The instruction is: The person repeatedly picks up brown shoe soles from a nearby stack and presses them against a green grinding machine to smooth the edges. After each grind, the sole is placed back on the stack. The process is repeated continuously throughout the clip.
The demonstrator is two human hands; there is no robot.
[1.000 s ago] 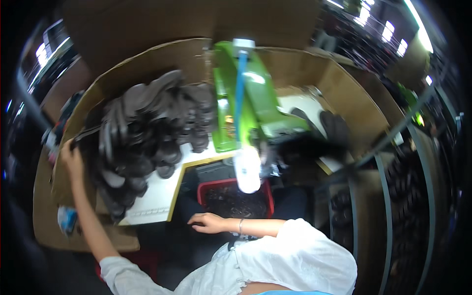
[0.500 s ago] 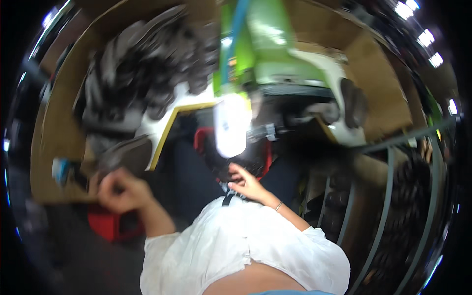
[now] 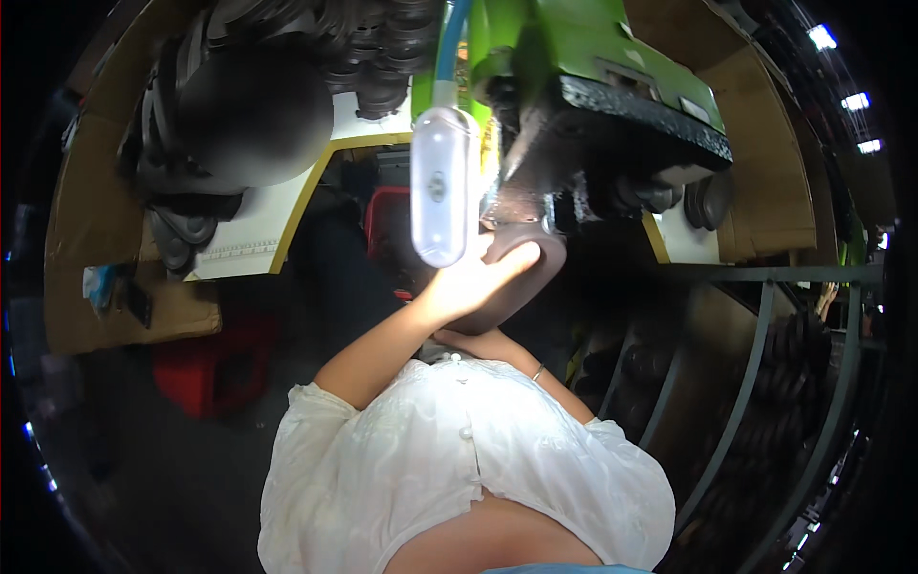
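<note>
A dark brown, curved piece that looks like a shoe sole [image 3: 513, 298] is tilted at the front of the green machine [image 3: 612, 57], its far end up by the machine's metal working parts [image 3: 521, 203]. My left hand [image 3: 469, 285] grips it from the left, a finger stretched along its upper edge under bright light. My right hand [image 3: 480, 342] is at its near lower end, close to my shirt; most of those fingers are hidden beneath it. A pale oval lamp [image 3: 444, 191] on a blue arm hangs just over my left hand.
Dark soles [image 3: 182, 230] are heaped on the white tabletop [image 3: 239, 251] at left; more soles [image 3: 708, 201] lie at right. Cardboard [image 3: 765, 182] walls the table. A red stool [image 3: 210, 373] stands lower left. At right, a grey metal rack [image 3: 755, 383] stands close by.
My left hand has come from the heap at left to the machine, and both hands now hold the sole there. The view has shifted, and the machine appears nearer.
</note>
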